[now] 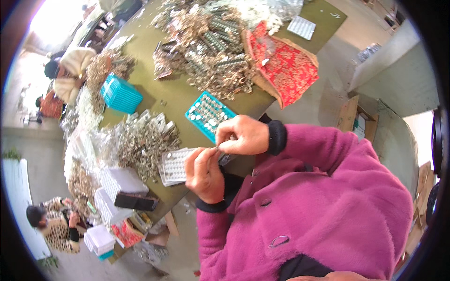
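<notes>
My left hand and my right hand meet fingertip to fingertip over the table's near edge. Both are closed in a pinch around something too small to make out. Just left of my left hand lies a white tray with rows of round pockets, partly covered by that hand. Beyond my right hand sits a turquoise tray holding rows of small shiny metal pieces. A loose heap of small metal parts rests to the left of the white tray.
A big pile of metal strips fills the far table, beside a red patterned cloth. Stacked turquoise baskets and white baskets stand left, with a dark phone-like object. Other people sit along the left side.
</notes>
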Motion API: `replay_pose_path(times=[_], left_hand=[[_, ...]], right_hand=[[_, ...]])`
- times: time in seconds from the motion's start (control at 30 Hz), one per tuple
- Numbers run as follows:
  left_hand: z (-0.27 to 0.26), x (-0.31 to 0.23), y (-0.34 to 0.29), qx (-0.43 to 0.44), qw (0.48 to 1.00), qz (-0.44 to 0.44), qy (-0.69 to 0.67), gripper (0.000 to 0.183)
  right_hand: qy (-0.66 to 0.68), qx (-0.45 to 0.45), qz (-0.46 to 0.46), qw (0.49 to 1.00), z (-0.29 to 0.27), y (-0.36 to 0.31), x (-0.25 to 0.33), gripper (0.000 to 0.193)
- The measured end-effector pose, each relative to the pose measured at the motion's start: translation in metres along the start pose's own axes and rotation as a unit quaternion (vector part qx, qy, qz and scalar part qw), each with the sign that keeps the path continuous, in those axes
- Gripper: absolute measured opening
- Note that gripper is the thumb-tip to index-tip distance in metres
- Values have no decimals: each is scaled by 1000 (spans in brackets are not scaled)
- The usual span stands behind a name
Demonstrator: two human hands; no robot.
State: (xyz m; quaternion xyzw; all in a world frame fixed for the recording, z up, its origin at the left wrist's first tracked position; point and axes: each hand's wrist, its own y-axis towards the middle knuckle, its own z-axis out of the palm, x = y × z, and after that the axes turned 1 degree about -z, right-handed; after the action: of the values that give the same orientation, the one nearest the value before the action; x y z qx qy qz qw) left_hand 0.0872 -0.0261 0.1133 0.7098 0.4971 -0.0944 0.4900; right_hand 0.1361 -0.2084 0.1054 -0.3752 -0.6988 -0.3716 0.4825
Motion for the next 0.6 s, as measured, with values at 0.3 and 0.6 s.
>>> replay_pose_path(times=[0.3, 0.6], left_hand=[[4, -14, 3, 50, 996, 67, 5, 22], [-8, 75, 83, 162, 973, 87, 139, 31]], right_hand=[[78, 50, 70, 993, -30, -21, 8, 8], [259, -30, 96, 961, -26, -24, -11, 12]])
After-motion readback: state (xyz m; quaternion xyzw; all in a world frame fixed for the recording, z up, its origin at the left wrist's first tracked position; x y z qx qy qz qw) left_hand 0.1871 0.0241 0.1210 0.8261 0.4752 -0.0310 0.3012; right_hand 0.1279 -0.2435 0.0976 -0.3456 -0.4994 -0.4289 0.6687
